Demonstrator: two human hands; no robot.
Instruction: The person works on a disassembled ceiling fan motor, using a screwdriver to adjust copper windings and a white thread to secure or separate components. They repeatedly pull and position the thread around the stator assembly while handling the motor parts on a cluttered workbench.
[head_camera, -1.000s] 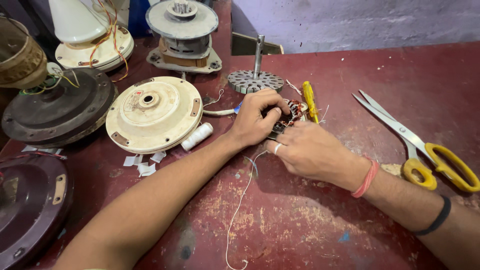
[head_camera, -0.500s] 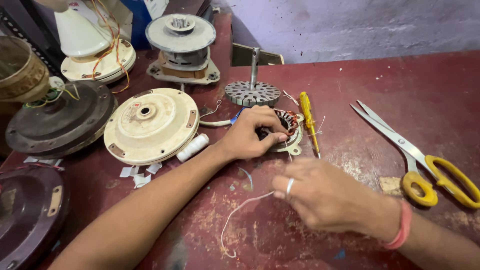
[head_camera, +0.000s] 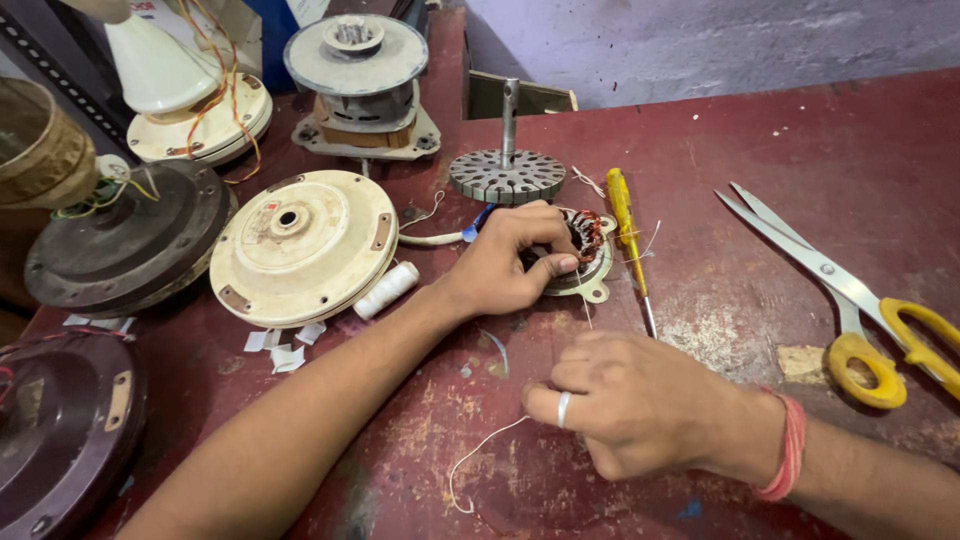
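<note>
My left hand (head_camera: 510, 262) grips a small motor stator (head_camera: 585, 250) with copper-red windings, pressing it onto the dark red table (head_camera: 760, 150). My right hand (head_camera: 625, 405), with a ring on one finger and a red band at the wrist, sits nearer to me with its fingers closed on a thin white thread (head_camera: 480, 455) that curls across the table. A yellow-handled screwdriver (head_camera: 628, 225) lies just right of the stator.
Yellow-handled scissors (head_camera: 850, 300) lie at the right. A toothed rotor disc with a shaft (head_camera: 507, 172) stands behind the stator. A cream fan cover (head_camera: 303, 245), a white thread spool (head_camera: 387, 290), dark fan housings (head_camera: 120, 250) and other motor parts (head_camera: 360, 90) crowd the left.
My right hand has drawn back from the stator toward me, pulling the white thread with it. My left hand has stayed on the stator.
</note>
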